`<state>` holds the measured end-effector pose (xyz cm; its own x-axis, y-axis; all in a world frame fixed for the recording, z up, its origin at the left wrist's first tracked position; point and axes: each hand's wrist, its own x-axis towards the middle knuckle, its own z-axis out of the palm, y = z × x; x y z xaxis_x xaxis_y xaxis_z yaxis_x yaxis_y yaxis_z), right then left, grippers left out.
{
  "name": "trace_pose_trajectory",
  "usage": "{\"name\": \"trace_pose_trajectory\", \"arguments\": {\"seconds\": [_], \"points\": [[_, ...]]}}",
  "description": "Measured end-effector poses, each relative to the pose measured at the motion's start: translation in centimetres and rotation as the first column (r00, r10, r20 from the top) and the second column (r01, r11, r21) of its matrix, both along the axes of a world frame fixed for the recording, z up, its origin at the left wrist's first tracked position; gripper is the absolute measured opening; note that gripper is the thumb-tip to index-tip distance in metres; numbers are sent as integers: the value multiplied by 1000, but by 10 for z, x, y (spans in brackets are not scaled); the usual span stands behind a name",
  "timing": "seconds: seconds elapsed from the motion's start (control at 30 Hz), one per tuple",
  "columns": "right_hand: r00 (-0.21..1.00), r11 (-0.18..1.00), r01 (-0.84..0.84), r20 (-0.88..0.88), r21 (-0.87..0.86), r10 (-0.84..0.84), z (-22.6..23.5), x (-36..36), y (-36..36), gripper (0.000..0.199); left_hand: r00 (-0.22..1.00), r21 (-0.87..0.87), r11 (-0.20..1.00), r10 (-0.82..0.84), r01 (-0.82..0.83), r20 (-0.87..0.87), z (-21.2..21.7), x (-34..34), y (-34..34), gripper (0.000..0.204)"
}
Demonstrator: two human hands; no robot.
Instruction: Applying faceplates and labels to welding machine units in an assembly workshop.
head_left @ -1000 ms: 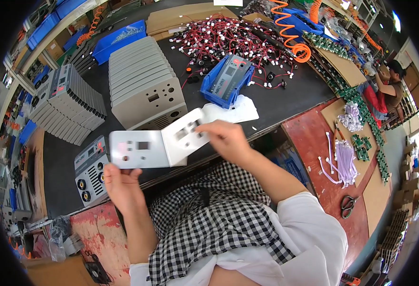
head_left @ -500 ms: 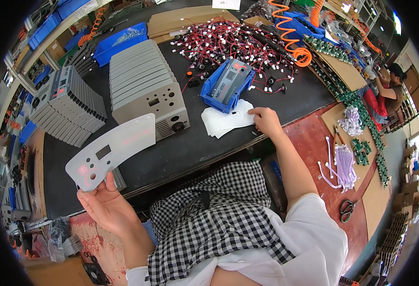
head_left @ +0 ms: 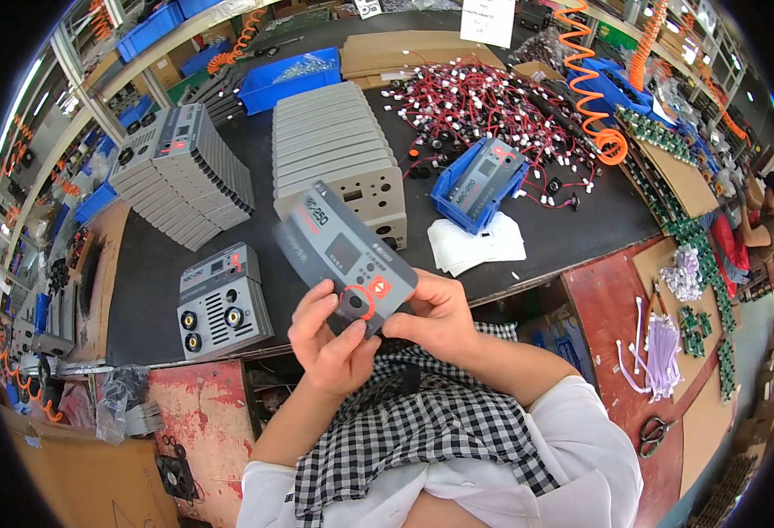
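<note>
A flexible grey faceplate label [head_left: 344,251] with red markings and cut-out holes is held up over the table's front edge, its printed side showing. My left hand [head_left: 330,348] grips its lower end between thumb and fingers. At its lower right corner, my right hand [head_left: 435,317] pinches the edge. Behind the label stands a row of bare grey metal panels [head_left: 330,132]. To the left lies a panel with a label and round sockets [head_left: 221,304]. A blue bin [head_left: 457,216] at the right holds more labels [head_left: 484,176], with white backing sheets [head_left: 479,246] in front of it.
A pile of red-wired connectors [head_left: 492,106] covers the back of the table. Labelled panels [head_left: 193,176] are stacked at the left. Orange coiled hoses [head_left: 611,145] hang at the right, above green circuit boards [head_left: 660,141]. Scissors [head_left: 655,433] lie on the red surface; a person [head_left: 765,220] sits beyond.
The label has turned from its pale back to its printed face and come toward the middle. My right hand has left the white sheets and now holds the label too. The view has shifted.
</note>
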<state>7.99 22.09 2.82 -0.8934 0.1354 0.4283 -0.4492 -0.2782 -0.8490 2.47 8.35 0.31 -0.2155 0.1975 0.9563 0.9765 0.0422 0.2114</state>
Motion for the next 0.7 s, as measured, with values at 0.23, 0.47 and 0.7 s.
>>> {"name": "trace_pose_trajectory", "arguments": {"seconds": [0.23, 0.47, 0.7], "points": [[919, 758, 388, -287, 524, -272, -10, -29, 29, 11, 919, -57, 967, 254, -249, 302, -7, -23, -16, 52], [922, 657, 387, -253, 647, -294, -13, -56, 64, 8, 353, 266, 962, -227, -67, 908, -7, -91, -30, 12], [845, 609, 521, -260, 598, -467, -29, -88, 77, 12, 581, 424, 905, -361, 31, 729, -17, -108, -12, 6]]}}
